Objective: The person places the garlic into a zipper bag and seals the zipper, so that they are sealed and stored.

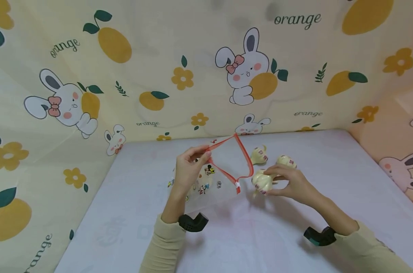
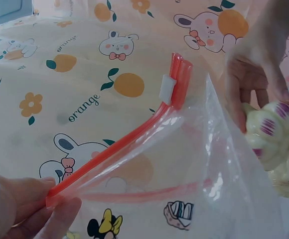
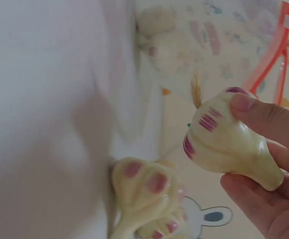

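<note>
My left hand [image 1: 190, 167] pinches the rim of a clear plastic zip bag [image 1: 213, 195] between thumb and fingers. Its mouth gapes, edged by a red zip strip [image 1: 244, 155] with a white slider [image 2: 167, 89]. Cartoon figures are printed on the film. To the right of the mouth, my right hand [image 1: 296, 184] holds a garlic bulb [image 1: 262, 181] by its sides, cream with purple streaks. In the right wrist view its stem points toward the palm and a tuft of roots [image 3: 197, 91] faces away. A pale bulb shape [image 3: 157, 22] shows blurred through the film.
Two more garlic bulbs lie on the white tabletop [image 1: 131, 227]: one [image 1: 259, 156] behind the bag's mouth, the other [image 1: 286, 161] just beyond my right hand. A patterned cloth [image 1: 192, 45] with rabbits and oranges hangs behind the table and along its sides.
</note>
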{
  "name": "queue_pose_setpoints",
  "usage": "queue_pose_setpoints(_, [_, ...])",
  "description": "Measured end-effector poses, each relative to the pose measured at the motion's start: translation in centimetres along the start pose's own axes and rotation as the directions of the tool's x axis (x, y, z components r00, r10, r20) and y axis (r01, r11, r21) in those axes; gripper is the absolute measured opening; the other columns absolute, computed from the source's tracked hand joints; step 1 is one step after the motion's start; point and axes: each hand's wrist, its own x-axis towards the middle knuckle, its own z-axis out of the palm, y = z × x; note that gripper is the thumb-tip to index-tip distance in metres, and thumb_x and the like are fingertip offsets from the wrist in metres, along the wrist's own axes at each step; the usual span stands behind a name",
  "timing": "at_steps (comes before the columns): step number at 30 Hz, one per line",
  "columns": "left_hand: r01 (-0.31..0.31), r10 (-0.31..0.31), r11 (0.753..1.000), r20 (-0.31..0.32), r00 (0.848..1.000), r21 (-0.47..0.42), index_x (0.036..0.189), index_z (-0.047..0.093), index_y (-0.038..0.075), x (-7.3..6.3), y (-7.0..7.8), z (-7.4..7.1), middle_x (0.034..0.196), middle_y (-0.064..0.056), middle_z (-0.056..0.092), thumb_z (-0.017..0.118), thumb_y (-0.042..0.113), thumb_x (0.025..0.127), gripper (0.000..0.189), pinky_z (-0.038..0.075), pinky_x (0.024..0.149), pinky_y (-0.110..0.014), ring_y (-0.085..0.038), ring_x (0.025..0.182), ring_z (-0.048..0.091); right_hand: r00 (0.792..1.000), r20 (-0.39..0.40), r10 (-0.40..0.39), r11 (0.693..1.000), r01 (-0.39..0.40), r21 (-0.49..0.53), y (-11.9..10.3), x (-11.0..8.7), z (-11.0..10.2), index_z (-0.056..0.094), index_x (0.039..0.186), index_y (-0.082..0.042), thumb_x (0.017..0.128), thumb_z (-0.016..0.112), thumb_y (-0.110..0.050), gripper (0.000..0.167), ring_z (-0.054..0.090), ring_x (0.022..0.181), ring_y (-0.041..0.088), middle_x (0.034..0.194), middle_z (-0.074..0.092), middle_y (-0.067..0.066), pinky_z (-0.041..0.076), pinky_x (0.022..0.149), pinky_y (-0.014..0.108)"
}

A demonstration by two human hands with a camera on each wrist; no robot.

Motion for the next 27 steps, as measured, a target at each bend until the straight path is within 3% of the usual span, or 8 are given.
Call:
queue_pose_setpoints(16, [-0.033,0.033,0.999,0.035,0.999,-0.001,0.115,0.066,-0.003,0.1,-0.1,0.3,0.104,-0.027,0.067,0.065,0.007,0.09,0.027,0.057,0.075,-0.014,0.005,0.077,0.064,0.997,-0.076,-0.014,1.0,0.015,0.019,-1.8,1.8,-3.2,0.068,0.105,0.002,0.053,0.088,0.007,0.056,0.059,0.089,-0.014,0.099,0.065,0.006,0.054,0.075,0.006])
queue_pose_setpoints(27, [-0.011,0.011,1.0,0.025,1.0,0.002,0.115,0.066,-0.001,-0.1,0.1,0.1,0.104,-0.026,0.067,0.065,0.007,0.09,0.027,0.057,0.075,-0.013,0.004,0.076,0.064,0.998,-0.07,0.003,1.0,-0.001,0.03,-1.8,4.4,-2.8,0.068,0.107,0.003,0.058,0.087,0.005,0.053,0.054,0.098,-0.017,0.104,0.066,0.012,0.055,0.077,0.008])
